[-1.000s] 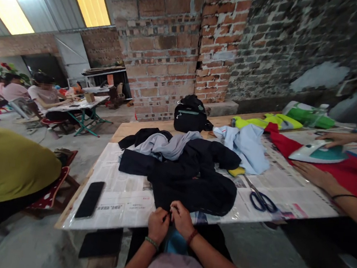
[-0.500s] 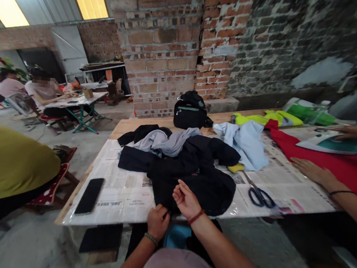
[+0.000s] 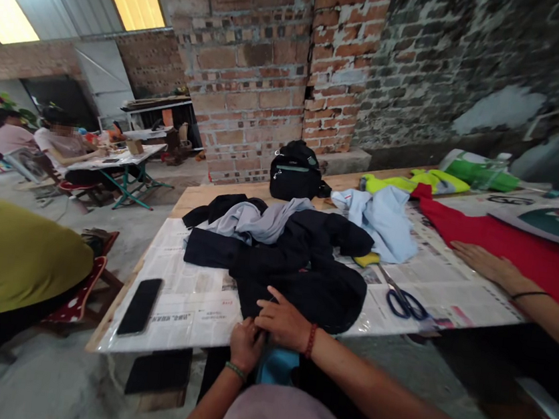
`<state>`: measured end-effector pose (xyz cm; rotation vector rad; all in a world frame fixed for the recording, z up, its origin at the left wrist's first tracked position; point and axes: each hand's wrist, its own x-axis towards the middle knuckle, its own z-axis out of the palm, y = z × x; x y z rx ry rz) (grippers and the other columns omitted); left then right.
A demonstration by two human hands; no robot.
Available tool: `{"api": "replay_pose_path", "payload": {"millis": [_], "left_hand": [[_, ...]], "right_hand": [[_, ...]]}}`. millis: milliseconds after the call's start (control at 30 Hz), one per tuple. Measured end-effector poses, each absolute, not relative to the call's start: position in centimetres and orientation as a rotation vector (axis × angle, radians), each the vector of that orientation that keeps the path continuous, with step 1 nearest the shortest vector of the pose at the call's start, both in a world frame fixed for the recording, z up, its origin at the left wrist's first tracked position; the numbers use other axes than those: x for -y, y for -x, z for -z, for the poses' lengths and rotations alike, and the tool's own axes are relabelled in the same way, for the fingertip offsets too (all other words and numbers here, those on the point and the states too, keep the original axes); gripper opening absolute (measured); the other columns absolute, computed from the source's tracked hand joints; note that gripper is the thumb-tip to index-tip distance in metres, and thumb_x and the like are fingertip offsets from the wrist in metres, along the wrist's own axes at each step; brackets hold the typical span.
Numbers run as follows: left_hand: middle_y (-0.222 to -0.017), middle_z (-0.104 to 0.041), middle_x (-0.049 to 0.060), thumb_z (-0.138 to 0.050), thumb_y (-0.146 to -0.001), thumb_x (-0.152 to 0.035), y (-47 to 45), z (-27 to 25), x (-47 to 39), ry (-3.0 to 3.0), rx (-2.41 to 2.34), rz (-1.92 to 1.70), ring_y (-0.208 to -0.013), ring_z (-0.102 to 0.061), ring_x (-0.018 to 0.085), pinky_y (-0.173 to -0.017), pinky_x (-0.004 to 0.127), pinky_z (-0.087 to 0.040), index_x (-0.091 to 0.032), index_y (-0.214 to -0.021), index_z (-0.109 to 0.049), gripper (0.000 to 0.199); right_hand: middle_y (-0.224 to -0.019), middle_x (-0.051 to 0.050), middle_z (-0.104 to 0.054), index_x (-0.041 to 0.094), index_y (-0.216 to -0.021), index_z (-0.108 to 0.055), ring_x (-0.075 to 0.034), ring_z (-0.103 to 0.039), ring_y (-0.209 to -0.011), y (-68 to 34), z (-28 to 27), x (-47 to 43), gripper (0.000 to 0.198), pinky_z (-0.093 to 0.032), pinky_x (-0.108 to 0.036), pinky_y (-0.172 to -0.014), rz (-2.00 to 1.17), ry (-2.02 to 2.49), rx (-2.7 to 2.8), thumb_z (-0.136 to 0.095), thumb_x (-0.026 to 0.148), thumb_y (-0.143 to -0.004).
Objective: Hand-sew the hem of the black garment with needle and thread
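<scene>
A dark garment [image 3: 303, 293] lies bunched at the table's near edge. My left hand [image 3: 245, 343] is closed on its near edge. My right hand [image 3: 284, 321] has come right up against the left one over the cloth. Its thumb and lower fingers are drawn in at the cloth, while a forefinger reaches forward. Whatever is pinched there is too small or hidden to make out. To the right of the dark garment rest dark-handled scissors [image 3: 406, 302] beside a yellow item [image 3: 367, 259].
A phone [image 3: 140, 306] lies on the newspaper-covered table [image 3: 189, 293]. Grey cloth [image 3: 258, 219], a light-blue garment [image 3: 383, 225] and a black bag [image 3: 296, 171] are farther back. At right, a co-worker's hand [image 3: 485, 265] presses red fabric [image 3: 517, 253] beside an iron [image 3: 550, 223].
My right hand has lowered and turned palm down, moving left to meet my left hand at the cloth. The co-worker's iron has shifted and is tilted up.
</scene>
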<state>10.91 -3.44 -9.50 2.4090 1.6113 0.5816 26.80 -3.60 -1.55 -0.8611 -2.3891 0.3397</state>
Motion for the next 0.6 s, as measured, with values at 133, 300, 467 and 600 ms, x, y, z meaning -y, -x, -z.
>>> {"api": "replay_pose_path", "payload": {"millis": [133, 300, 467, 600], "left_hand": [[-0.076, -0.061, 0.005, -0.042, -0.081, -0.025, -11.1, 9.0, 3.5, -2.398, -1.572, -0.66, -0.073, -0.055, 0.015, -0.066, 0.027, -0.035, -0.019, -0.076, -0.063, 0.022], [-0.075, -0.061, 0.005, -0.044, -0.08, -0.024, -11.1, 9.0, 3.5, -2.367, -1.563, -0.666, -0.073, -0.055, 0.015, -0.065, 0.026, -0.035, -0.019, -0.073, -0.063, 0.021], [-0.075, -0.06, 0.003, -0.045, -0.08, -0.026, -10.9, 8.7, 3.2, -2.271, -1.49, -0.739, -0.073, -0.054, 0.013, -0.067, 0.024, -0.038, -0.018, -0.075, -0.063, 0.02], [-0.078, -0.06, 0.002, -0.048, -0.079, -0.026, -10.8, 8.7, 2.6, -2.174, -1.445, -0.724, -0.074, -0.054, 0.011, -0.068, 0.022, -0.041, -0.018, -0.079, -0.064, 0.018]], "right_hand": [[-0.084, -0.001, -0.063, 0.024, -0.093, -0.06, -0.015, -0.045, -0.112, -30.0, 1.1, 2.6, 0.028, -0.009, -0.047, -0.104, -0.39, 0.982, 2.325, -0.039, 0.011, -0.08], [-0.084, -0.002, -0.062, 0.024, -0.09, -0.06, -0.015, -0.051, -0.102, -30.3, 2.2, 2.9, 0.022, -0.02, -0.044, -0.102, -0.477, 1.002, 2.157, -0.043, 0.015, -0.08], [-0.074, -0.001, -0.06, 0.021, -0.091, -0.057, -0.011, -0.055, -0.058, -29.0, 6.4, 3.5, 0.022, -0.046, -0.025, -0.061, -0.718, 1.265, 1.565, -0.038, 0.028, -0.082], [-0.065, 0.002, -0.056, 0.018, -0.089, -0.056, -0.008, -0.049, -0.044, -30.4, 9.8, 3.1, 0.024, -0.041, -0.021, -0.048, -0.709, 1.467, 1.18, -0.04, 0.032, -0.079]]}}
